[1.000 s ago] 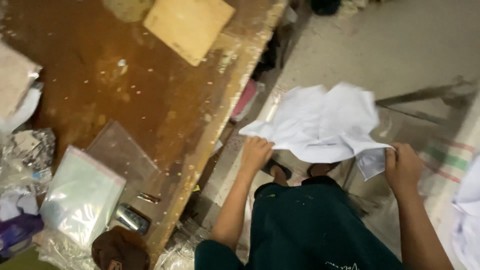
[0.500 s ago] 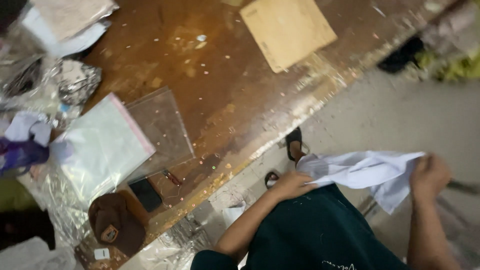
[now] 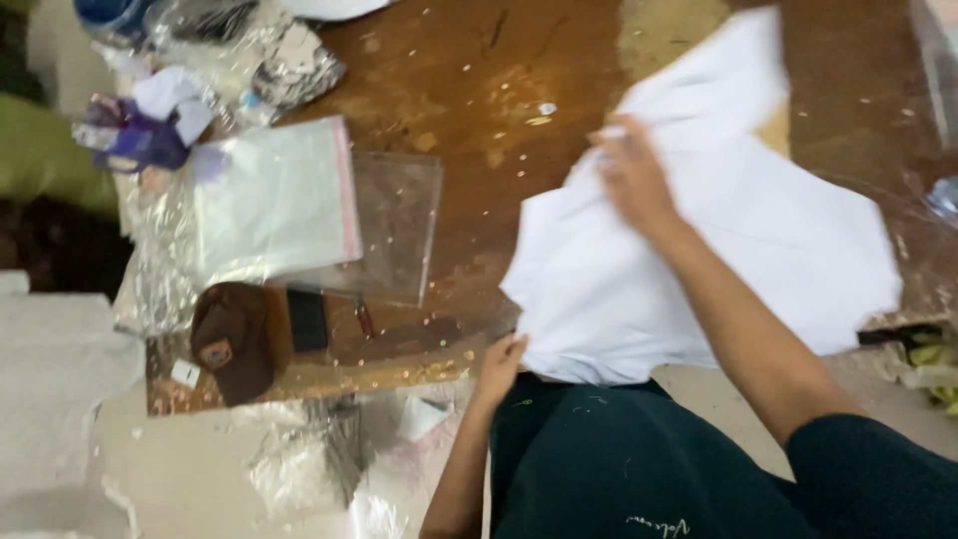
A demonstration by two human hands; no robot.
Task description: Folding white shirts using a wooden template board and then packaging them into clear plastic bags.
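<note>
Spreading the white garment (image 3: 758, 230) flat at right of frame on the wooden table (image 3: 479, 120): my right hand (image 3: 634, 175) presses with open palm, my left hand (image 3: 499, 364) pinches its lower edge; pull evenly.

Clear rectangular bag (image 3: 274, 200), red-strip edge, on table beside empty clear bag (image 3: 394, 225); crumpled wrap above.

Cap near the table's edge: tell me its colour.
Brown cap, with a small patch on it; head view.
</note>
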